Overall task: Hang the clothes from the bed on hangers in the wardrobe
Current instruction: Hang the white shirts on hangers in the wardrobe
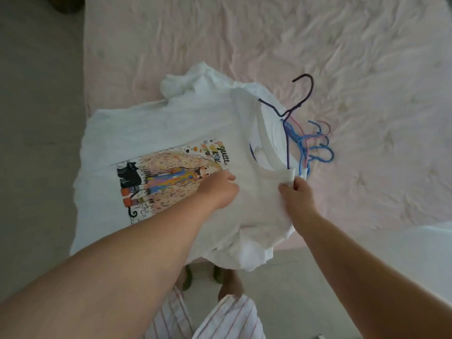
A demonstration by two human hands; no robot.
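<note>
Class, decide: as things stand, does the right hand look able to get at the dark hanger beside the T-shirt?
Probably yes: the dark hanger lies uncovered just beyond the right hand, though that hand now pinches the T-shirt collar.

**Text on the shirt print**

White T-shirt has colourful hand-lettered words at approx 2 o'clock of its print, running sideways to the camera. Letters look Cyrillic, too small & turned to read for sure. No other text, nos. or brands legible.
</note>
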